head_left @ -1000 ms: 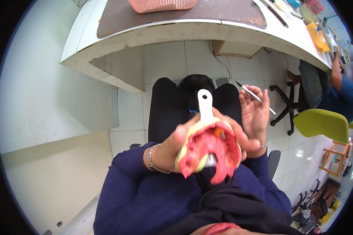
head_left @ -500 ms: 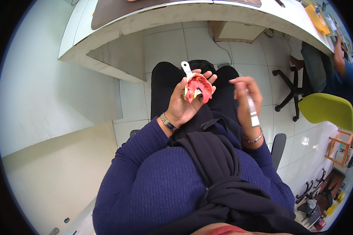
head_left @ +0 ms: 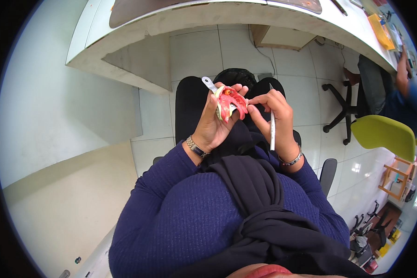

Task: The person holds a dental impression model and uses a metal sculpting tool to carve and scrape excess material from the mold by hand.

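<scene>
My left hand (head_left: 213,121) holds a dental impression tray (head_left: 208,84) from below, its pale holed handle pointing up and left. Pink-red impression material (head_left: 228,105) with a yellow-green layer along one side fills the tray; a small orange spot shows near its top. At the right rim of the material, my right hand (head_left: 279,116) has its thumb and index fingertip close together, touching or nearly touching the edge. A slim silver-handled knife (head_left: 272,133) is tucked in the same hand, its pointed tip upward and its handle toward me.
Above my lap curves a white desk (head_left: 180,23) with a brown mat (head_left: 148,11). A yellow basket (head_left: 381,31) stands at its right end. On the right are a green chair (head_left: 387,132) and a seated person in blue (head_left: 407,95). A black bag (head_left: 236,76) lies beyond my knees.
My right hand has moved left to the rim of the impression, carrying the knife, which now stands more upright. The tray has tilted slightly to the left.
</scene>
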`<state>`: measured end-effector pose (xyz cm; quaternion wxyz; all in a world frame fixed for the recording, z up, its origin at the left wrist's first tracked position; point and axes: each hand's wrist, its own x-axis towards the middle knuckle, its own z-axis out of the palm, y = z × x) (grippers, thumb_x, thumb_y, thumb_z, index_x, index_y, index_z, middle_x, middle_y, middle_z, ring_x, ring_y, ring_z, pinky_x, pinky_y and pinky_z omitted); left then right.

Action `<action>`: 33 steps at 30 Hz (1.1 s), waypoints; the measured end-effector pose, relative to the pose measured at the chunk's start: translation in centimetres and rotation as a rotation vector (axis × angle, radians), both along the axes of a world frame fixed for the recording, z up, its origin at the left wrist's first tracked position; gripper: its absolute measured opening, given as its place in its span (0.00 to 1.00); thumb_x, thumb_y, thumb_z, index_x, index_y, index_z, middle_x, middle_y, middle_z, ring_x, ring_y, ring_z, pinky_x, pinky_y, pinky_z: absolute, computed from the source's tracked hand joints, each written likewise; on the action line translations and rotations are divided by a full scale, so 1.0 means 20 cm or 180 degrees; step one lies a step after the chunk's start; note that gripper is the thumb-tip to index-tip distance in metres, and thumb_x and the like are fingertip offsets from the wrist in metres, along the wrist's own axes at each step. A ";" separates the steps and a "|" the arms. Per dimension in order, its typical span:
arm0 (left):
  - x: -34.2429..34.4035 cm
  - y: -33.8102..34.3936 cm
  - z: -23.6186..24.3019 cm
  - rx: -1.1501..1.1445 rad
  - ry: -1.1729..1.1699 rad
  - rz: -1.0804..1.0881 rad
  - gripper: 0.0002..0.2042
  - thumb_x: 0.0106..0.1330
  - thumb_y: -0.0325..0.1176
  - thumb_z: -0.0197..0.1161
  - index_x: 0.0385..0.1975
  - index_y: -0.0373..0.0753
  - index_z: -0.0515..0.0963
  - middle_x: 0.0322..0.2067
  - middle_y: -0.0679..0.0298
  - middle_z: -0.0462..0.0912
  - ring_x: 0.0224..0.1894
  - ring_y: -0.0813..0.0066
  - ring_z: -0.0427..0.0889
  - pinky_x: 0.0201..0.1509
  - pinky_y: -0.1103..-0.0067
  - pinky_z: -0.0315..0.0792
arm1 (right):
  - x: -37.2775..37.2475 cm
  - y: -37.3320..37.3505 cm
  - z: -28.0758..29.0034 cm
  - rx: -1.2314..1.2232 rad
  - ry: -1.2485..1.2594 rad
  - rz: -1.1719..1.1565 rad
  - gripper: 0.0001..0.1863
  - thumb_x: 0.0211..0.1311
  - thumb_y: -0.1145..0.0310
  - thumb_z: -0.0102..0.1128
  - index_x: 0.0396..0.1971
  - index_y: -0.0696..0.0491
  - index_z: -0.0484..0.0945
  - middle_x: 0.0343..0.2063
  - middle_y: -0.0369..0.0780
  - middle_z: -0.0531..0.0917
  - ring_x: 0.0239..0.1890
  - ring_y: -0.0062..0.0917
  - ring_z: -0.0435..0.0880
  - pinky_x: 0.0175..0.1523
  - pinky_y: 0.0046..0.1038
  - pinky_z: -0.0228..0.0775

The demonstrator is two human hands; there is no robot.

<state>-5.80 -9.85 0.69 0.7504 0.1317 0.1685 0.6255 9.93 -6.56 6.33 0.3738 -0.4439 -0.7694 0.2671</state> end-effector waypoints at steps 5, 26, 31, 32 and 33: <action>-0.01 0.02 0.00 0.0193 0.0149 0.0079 0.24 0.63 0.55 0.55 0.53 0.51 0.63 0.55 0.62 0.67 0.65 0.64 0.59 0.60 0.70 0.69 | -0.04 0.00 -0.01 0.0105 -0.0127 0.0252 0.11 0.42 0.72 0.68 0.30 0.53 0.80 0.20 0.34 0.70 0.24 0.24 0.66 0.30 0.25 0.61; -0.03 0.06 0.10 0.0050 0.0064 0.0098 0.36 0.60 0.55 0.54 0.64 0.42 0.53 0.55 0.57 0.68 0.64 0.58 0.62 0.67 0.64 0.60 | -0.02 0.00 -0.02 0.0745 0.0011 0.0099 0.11 0.43 0.68 0.69 0.30 0.50 0.82 0.18 0.34 0.69 0.23 0.25 0.64 0.28 0.26 0.58; -0.04 0.06 0.10 0.0117 -0.0042 0.0034 0.38 0.58 0.57 0.54 0.64 0.42 0.53 0.56 0.56 0.69 0.63 0.57 0.63 0.66 0.64 0.61 | -0.08 -0.01 -0.01 0.1007 -0.0280 0.0564 0.15 0.46 0.60 0.68 0.36 0.47 0.83 0.20 0.32 0.69 0.24 0.24 0.64 0.29 0.26 0.57; -0.04 0.07 0.10 0.0120 -0.0026 -0.0006 0.38 0.58 0.57 0.54 0.64 0.41 0.53 0.56 0.56 0.69 0.63 0.57 0.63 0.66 0.64 0.61 | -0.04 -0.01 -0.03 0.1047 -0.0129 0.0519 0.13 0.47 0.59 0.67 0.33 0.48 0.83 0.19 0.32 0.68 0.23 0.24 0.64 0.29 0.26 0.57; -0.03 0.06 0.10 0.0094 -0.0014 -0.0050 0.38 0.58 0.57 0.54 0.64 0.41 0.53 0.56 0.56 0.69 0.63 0.57 0.63 0.66 0.64 0.61 | -0.01 -0.02 -0.04 0.1057 0.0019 0.0471 0.11 0.49 0.59 0.66 0.30 0.49 0.83 0.18 0.32 0.68 0.22 0.24 0.64 0.28 0.26 0.57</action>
